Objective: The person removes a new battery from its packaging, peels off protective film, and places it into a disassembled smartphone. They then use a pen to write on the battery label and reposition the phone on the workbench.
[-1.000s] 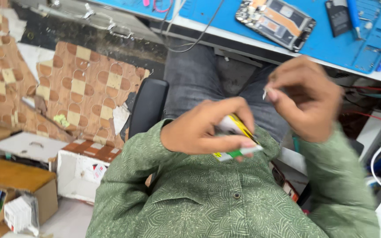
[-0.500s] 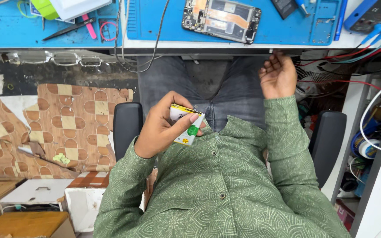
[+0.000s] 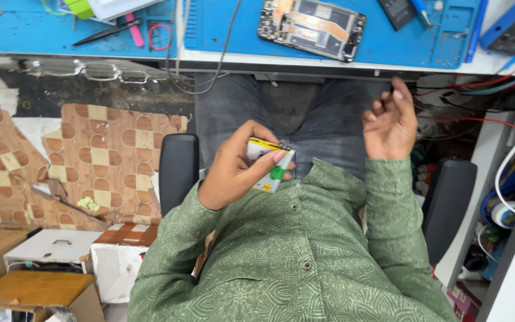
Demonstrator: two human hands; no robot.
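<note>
- The left hand (image 3: 233, 167) is raised in front of the chest, over the lap, with the wrist bent and the fingers curled around a small flat packet (image 3: 268, 165); the thumb presses on its upper face.
- The packet is rectangular, white with a yellow and black band along its top edge, a green mark in the middle and a small yellow mark near the lower corner. It sits tilted in the left hand, just above the green patterned shirt (image 3: 293, 250).
- The right hand (image 3: 390, 122) is lifted higher, close under the edge of the desk (image 3: 222, 56). Its fingers are loosely bent and it grasps nothing that I can see.
- On the blue mat (image 3: 388, 48) of the desk lies an opened phone (image 3: 311, 28) with its inner parts showing, well apart from both hands.
- More to the left on the desk are black tweezers (image 3: 105, 33), a pink tool (image 3: 133, 30) and a red ring of wire (image 3: 161, 37).
- The person sits on a chair with black armrests (image 3: 177, 170), one on each side of the body.
- On the floor at the left are cardboard boxes (image 3: 31, 292) and a white box (image 3: 52, 250); red and white cables (image 3: 478, 122) hang at the right.
</note>
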